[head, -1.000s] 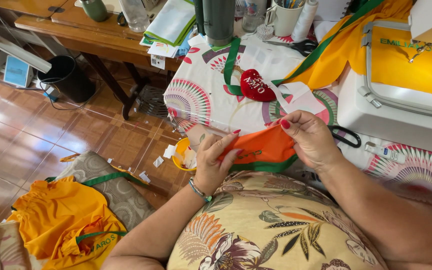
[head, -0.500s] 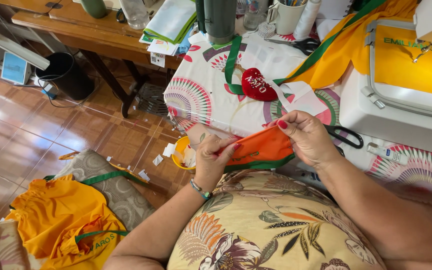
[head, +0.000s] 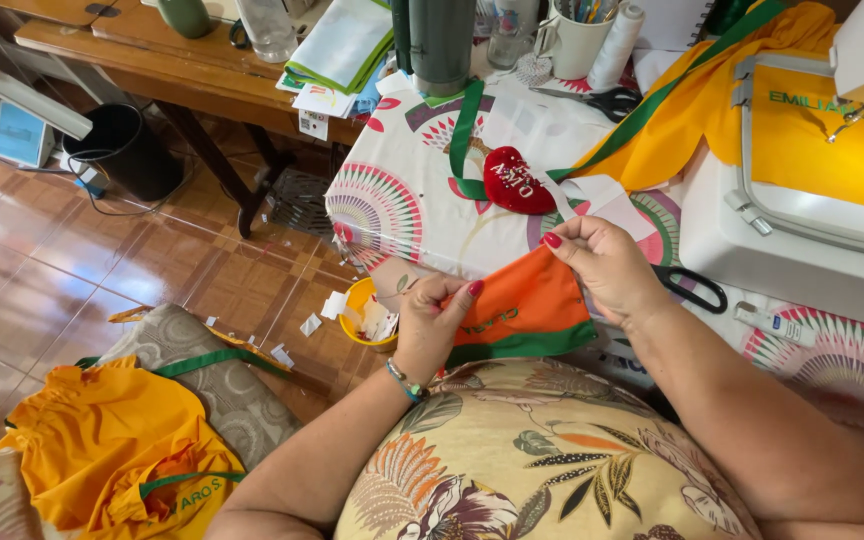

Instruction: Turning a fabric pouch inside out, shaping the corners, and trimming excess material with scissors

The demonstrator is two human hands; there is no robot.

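Hands first: my left hand [head: 434, 322] is pinched narrow, thumb and fingers closed on the lower left edge of an orange cloth [head: 527, 305], and my right hand [head: 607, 265] is pinched the same way on its upper right corner, so the piece hangs stretched between the two. I see the cloth in front of my body, just at the near edge of the table [head: 422, 215], with one green band along its bottom edge. I count two hands, both mine, and one bracelet [head: 404, 378] on the left wrist. On the patterned table cover I count one red heart-shaped cushion [head: 512, 180], lying on a green ribbon [head: 464, 130], one dark bottle [head: 442, 40] behind it, one white cup [head: 577, 35] holding pens, and one spool of white thread [head: 617, 45] just beside the cup. Two pairs of scissors show: one [head: 602, 100] near the spool, one with black handles [head: 692, 288] just beside my right wrist. A white embroidery machine [head: 802, 265] holds yellow cloth in its hoop. On the floor I see one yellow tub [head: 367, 315] of paper scraps and one yellow garment [head: 102, 450].
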